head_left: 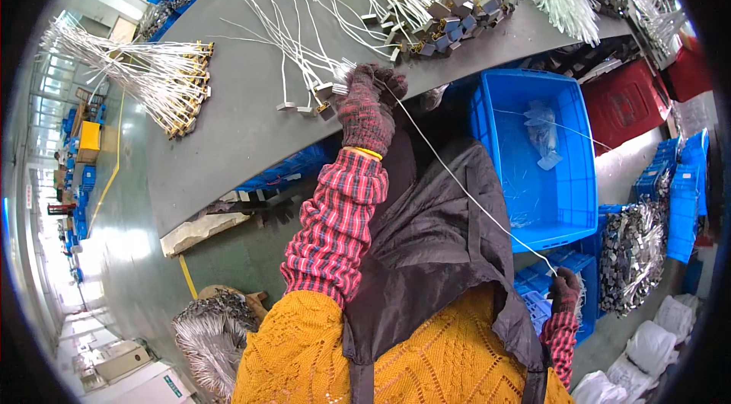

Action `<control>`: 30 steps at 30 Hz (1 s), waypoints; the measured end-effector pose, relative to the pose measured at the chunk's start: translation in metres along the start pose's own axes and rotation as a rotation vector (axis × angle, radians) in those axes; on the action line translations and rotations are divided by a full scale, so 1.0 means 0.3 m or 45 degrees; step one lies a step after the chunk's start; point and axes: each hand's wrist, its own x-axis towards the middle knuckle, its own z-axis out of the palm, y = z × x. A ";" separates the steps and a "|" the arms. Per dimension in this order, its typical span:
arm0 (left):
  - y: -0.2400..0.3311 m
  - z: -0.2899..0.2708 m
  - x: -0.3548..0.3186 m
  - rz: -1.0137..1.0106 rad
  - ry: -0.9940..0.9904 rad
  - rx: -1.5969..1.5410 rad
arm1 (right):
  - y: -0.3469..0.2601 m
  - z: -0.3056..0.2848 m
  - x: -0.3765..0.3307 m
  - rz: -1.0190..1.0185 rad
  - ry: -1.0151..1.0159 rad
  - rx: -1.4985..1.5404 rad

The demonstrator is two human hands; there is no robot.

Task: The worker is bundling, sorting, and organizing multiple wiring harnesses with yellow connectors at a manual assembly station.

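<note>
My left hand (369, 103), in a dark red knitted glove, is closed at the table's near edge around the white wire. Loose white wires with small grey and brass-coloured end pieces (324, 90) lie against its left side; whether the fingers grip some of these too is hidden. From that hand one white wire (472, 200) stretches down to the right across my black apron. Its other end is in my right hand (565, 291), gloved and closed, low at the right beside the blue crates.
Bundles of white wires (145, 73) lie on the dark table (236, 118), with a larger pile of end pieces (457, 15) farther right. A blue crate (579, 168) holding a clear plastic bag stands at the right, near a red bin (628, 103). White sacks (655, 347) sit lower right.
</note>
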 end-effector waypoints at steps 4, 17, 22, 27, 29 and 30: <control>0.062 0.016 -0.026 0.088 0.058 0.096 | -0.051 0.081 0.038 -0.065 -0.135 0.076; -0.088 -0.049 -0.029 0.021 -0.001 0.261 | -0.270 0.150 -0.108 -0.082 -0.157 -0.092; -0.103 -0.021 0.013 -0.073 0.000 -0.027 | -0.189 0.043 -0.091 -0.014 -0.100 -0.167; -0.054 -0.124 0.078 0.366 -0.183 0.598 | -0.105 -0.052 -0.043 0.066 -0.031 -0.060; -0.024 -0.038 0.034 0.170 -0.081 0.391 | -0.076 -0.073 -0.040 0.059 -0.011 -0.052; -0.014 -0.016 0.020 -0.015 0.027 0.181 | -0.065 -0.078 -0.037 0.045 0.000 -0.046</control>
